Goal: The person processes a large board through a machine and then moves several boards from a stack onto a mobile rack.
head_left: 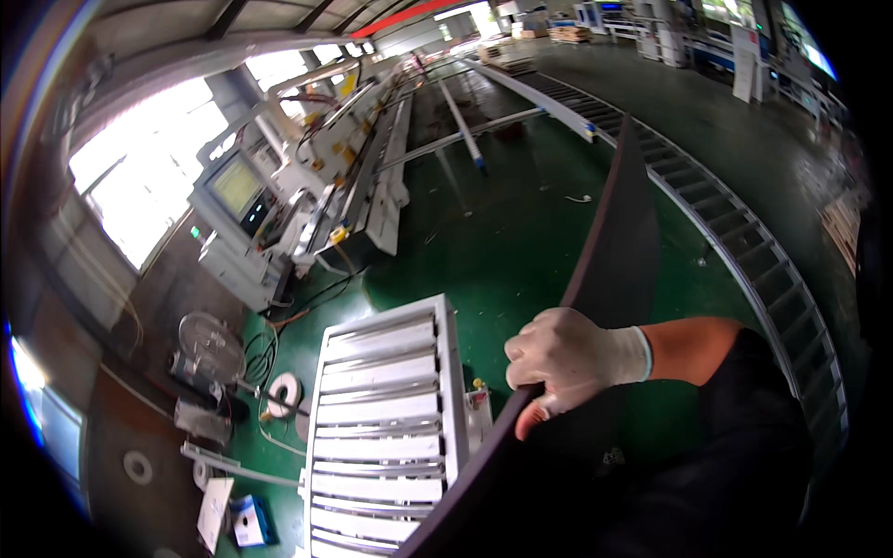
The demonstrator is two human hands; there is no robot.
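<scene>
Head view: nearest, gloved right hand [569, 361] clamped over one edge of a dark panel [621, 251]; left hand out of sight, state impossible to tell; dark panel reaching both ways from the right hand, long axis running from bottom centre, away and up to the right; to its left, roller conveyor [374, 409]; farther off, control cabinet with screen [237, 191].

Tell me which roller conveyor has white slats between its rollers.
The short conveyor, left of the dark panel that the right hand grips; the long grey conveyor, right of that panel, shows dark gaps instead.
</scene>
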